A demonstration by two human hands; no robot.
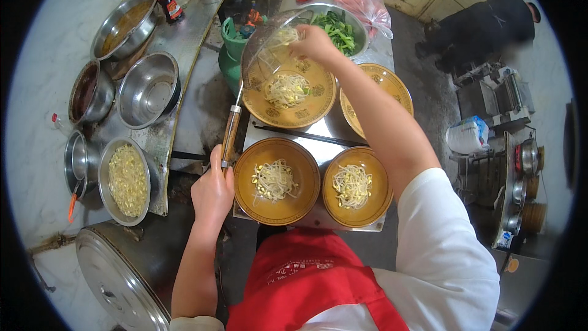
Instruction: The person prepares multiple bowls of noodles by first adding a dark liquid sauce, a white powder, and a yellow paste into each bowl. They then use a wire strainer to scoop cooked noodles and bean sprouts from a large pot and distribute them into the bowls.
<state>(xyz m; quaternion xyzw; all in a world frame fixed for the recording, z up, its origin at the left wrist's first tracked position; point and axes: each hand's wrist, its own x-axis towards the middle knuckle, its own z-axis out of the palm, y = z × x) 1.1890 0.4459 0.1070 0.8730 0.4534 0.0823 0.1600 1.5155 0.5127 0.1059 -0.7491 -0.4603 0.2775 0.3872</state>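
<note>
My left hand (212, 188) grips the wooden handle of a wire mesh strainer (255, 62), tilted above the far-left yellow bowl (319, 108). At the strainer's far side, my right hand (314, 45) has its fingers closed on some soybean sprouts (287, 37). A pile of sprouts (287, 91) lies in the bowl below, with a bit of green beside it. The near-left bowl (245, 174) and near-right bowl (330, 193) each hold a heap of sprouts. My right forearm partly covers another yellow bowl (399, 89), so its contents are partly hidden.
Leafy greens fill a steel basin (363, 27) behind the bowls. Dark chopsticks (312, 135) lie between the bowls. A basin of sprouts (103, 179) stands on the left table. A green gas cylinder (227, 62) is beyond the strainer; a person (487, 27) is at far right.
</note>
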